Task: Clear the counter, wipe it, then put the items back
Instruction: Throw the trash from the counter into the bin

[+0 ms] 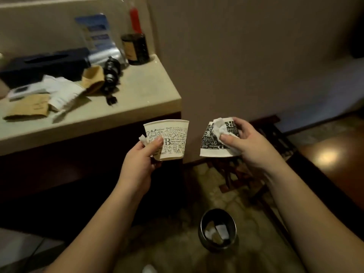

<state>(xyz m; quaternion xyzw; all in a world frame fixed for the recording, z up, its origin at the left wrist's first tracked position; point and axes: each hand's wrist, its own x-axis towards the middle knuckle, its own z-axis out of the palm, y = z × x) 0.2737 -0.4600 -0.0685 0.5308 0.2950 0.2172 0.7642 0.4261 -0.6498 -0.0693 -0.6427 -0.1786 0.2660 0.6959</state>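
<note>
both cups (171,142) held past the counter (137,103) edge, above the bin (217,229)

Dim warm light, soft blur, wide-angle warp

A jar (135,49) stands at the bench's (149,91) back right corner, with a box (45,65) along the back edge to its left. Paper sleeves (27,107) lie near the front edge. On the floor (197,243), right of the bench, stands a bin (217,230) with scraps in it.
</note>
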